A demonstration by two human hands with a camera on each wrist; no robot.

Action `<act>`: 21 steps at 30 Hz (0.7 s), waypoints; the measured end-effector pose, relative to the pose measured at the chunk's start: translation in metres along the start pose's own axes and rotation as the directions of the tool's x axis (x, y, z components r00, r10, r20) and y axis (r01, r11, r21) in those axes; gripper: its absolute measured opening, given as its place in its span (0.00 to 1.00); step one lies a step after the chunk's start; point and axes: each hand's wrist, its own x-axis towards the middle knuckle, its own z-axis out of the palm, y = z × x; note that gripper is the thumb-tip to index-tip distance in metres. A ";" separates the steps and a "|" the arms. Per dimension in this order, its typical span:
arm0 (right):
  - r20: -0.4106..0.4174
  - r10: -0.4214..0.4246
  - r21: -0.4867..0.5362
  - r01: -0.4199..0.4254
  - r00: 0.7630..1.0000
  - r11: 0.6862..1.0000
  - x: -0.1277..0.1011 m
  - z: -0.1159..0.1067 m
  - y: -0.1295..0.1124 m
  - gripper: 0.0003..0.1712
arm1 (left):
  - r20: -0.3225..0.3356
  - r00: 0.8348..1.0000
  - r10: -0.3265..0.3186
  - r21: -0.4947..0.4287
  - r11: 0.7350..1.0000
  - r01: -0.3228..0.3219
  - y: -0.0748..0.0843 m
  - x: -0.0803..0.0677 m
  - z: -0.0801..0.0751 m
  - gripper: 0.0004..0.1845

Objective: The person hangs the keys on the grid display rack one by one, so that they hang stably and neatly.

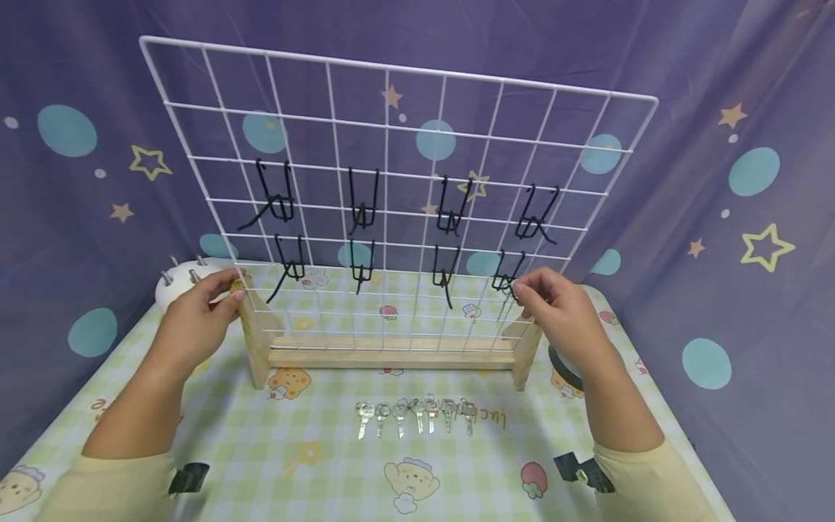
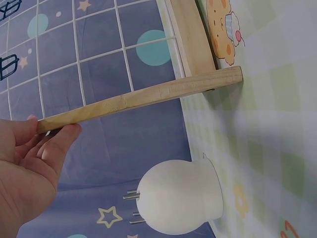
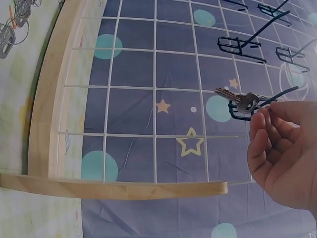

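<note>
A white wire grid (image 1: 388, 67) stands in a wooden base (image 1: 391, 359), with two rows of black hooks on it. My left hand (image 1: 196, 322) grips the top of the left wooden side piece (image 2: 129, 100) between thumb and fingers. At the lower right hook (image 1: 504, 281), my right hand (image 1: 567, 312) pinches the ring of a key (image 3: 246, 103). In the right wrist view the key lies across the hook, its blade pointing away from the fingers. Whether the ring is around the hook's prong, I cannot tell.
Several keys with rings (image 1: 417, 415) lie in a row on the checked tablecloth (image 1: 346, 478) before the base. A white rounded object with metal pins (image 2: 173, 198) stands behind the left hand. Partly hidden by the right forearm is a dark-rimmed round object (image 1: 565, 368).
</note>
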 end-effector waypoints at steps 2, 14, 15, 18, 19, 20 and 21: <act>-0.002 0.011 -0.007 -0.011 1.000 1.000 0.002 0.001 0.001 0.18 | -0.001 1.000 0.001 0.000 1.000 -0.001 0.000 0.000 0.000 0.28; -0.056 0.050 -0.041 -0.052 0.997 0.998 0.013 0.007 0.003 0.20 | -0.001 1.000 -0.004 -0.004 1.000 0.004 0.000 0.000 0.001 0.28; -0.060 0.054 -0.046 -0.056 0.997 0.997 0.014 0.008 0.002 0.21 | -0.002 1.000 -0.001 -0.005 1.000 0.001 0.000 0.000 0.001 0.28; -0.072 0.062 -0.061 -0.066 0.995 0.996 0.015 0.008 0.002 0.21 | -0.007 1.000 0.004 -0.009 1.000 -0.004 0.000 -0.001 0.001 0.28; -0.076 0.063 -0.066 -0.068 0.995 0.995 0.015 0.008 0.002 0.21 | -0.008 1.000 0.005 -0.010 1.000 -0.005 0.000 -0.001 0.001 0.28; -0.082 0.061 -0.071 -0.066 0.995 0.995 0.015 0.008 0.002 0.21 | -0.007 1.000 0.006 -0.012 1.000 -0.006 -0.001 -0.001 0.001 0.28; -0.089 0.057 -0.074 -0.064 0.994 0.995 0.014 0.008 0.002 0.22 | -0.007 1.000 0.005 -0.014 1.000 -0.005 -0.001 -0.001 0.001 0.28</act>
